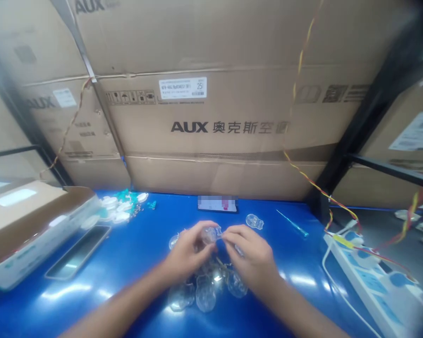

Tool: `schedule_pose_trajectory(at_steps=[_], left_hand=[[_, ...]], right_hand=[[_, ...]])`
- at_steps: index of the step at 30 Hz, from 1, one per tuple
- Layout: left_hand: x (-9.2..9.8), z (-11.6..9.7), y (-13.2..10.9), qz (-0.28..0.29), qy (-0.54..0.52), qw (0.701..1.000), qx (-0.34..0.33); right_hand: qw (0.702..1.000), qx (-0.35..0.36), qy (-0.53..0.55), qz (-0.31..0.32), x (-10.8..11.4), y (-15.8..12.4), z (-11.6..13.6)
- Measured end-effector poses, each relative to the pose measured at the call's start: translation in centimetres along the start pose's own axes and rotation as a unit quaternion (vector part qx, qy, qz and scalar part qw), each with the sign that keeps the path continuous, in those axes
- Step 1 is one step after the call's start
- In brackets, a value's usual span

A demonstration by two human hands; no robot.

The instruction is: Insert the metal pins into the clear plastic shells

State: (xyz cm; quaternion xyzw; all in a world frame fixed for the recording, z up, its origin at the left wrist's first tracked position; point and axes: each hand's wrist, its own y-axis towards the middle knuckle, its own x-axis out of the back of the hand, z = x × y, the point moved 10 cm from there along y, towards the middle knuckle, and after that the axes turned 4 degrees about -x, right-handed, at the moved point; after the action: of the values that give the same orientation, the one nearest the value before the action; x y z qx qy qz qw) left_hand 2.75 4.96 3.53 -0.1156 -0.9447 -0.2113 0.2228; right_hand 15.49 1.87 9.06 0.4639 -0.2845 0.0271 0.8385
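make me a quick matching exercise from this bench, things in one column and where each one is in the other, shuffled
Things
1. clear plastic piece
2. slim blue tool
3. white power strip
4. AUX cardboard carton

Places
A. standing behind the blue bench
B. pinched between the left hand and the right hand
C. lying on the bench to the right of the hands
D. at the far right, with yellow and red wires running to it

Pairs: 1-B, 2-C, 3-D, 4-A
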Motion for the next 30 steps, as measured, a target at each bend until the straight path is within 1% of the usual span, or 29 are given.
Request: schedule_pose_trajectory(at_steps=[3,6,9,14,16,22,30], left_hand=[[-0.2,0.0,-0.1,-0.002,-0.020,1.000,0.001],[-0.5,-0.1,-0.2,-0.004,-0.044,0.999,0.001],[-0.9,-0.2,-0.5,-0.002,-0.063,0.998,0.005],[-0.8,-0.5,-0.9,-0.011,-0.065,0.998,0.015],[-0.6,-0.7,-1.0,-0.017,-0.063,0.998,0.009],[-0.1,-1.3,-1.1,-0.037,-0.033,0.999,-0.009],[-0.3,-2.0,-1.2,-0.026,-0.012,0.999,-0.025]], right_hand=[[0.997,0.058,-0.036,0.023,-0.5,-0.3,1.1],[0.995,0.084,-0.044,0.027,-0.4,-0.8,2.0],[0.996,0.077,-0.036,0.026,0.0,-1.0,2.2],[0.998,0.050,-0.028,0.015,0.8,-0.6,1.1],[0.998,0.056,-0.020,0.016,0.7,-0.5,1.1],[0.995,0.095,-0.001,0.017,0.5,-1.0,2.2],[0.992,0.110,-0.024,0.056,-0.1,-1.3,2.9]])
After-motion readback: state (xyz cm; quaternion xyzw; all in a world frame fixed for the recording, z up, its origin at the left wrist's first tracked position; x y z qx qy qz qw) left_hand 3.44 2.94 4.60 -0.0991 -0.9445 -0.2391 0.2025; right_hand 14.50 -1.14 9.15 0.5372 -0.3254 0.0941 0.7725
